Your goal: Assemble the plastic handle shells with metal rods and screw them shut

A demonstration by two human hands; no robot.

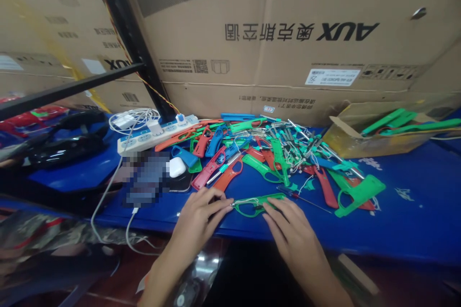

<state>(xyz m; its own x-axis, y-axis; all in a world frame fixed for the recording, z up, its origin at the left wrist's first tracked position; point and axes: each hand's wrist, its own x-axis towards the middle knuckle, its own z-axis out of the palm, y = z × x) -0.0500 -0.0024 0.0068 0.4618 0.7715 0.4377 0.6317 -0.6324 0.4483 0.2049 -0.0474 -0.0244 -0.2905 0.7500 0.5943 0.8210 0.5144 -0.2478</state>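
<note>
A green gas-lighter casing half [242, 212] with a loop-shaped trigger opening lies near the table's front edge, between my hands. A thin white wire [248, 201] runs along its inside. With thumb and fingertips, my left hand [201, 216] pinches the casing's left end, where a small shiny metal bit shows. My right hand [291, 225] holds the casing's right part, fingers bent over it; a small dark piece sits by the thumb. Just behind the right hand is a screwdriver [293, 194] with a dark handle and long thin shaft.
Red, blue and green lighter casings [209, 168] and metal-tubed lighter inner parts [288, 141] are heaped behind my hands. A cardboard box [382, 144] of green casings stands right. Left are a power strip [140, 141], a charging phone [147, 180] and a white earbud case [176, 167].
</note>
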